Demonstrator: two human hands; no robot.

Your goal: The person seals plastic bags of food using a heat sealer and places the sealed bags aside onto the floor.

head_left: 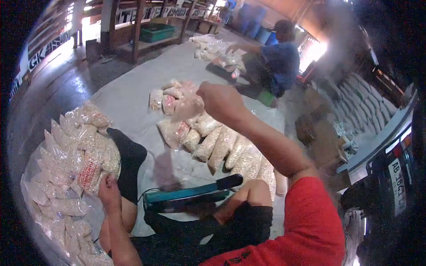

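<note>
right hand (218,100) — closed on blurred bag (190,107), long axis slanting down-left | left hand (109,191) — curled, nearer red-printed bag (89,172) just outside it, hold unclear

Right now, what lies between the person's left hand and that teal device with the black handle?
The person's dark-socked lower leg lies between the left hand and the teal device, in the head view.

Filled clear bags around a teal heat sealer (191,192)
The right hand (218,101) grips a blurred bag (188,110) over the middle row; at left, the left hand (109,191) touches a red-printed bag (90,172).
</note>
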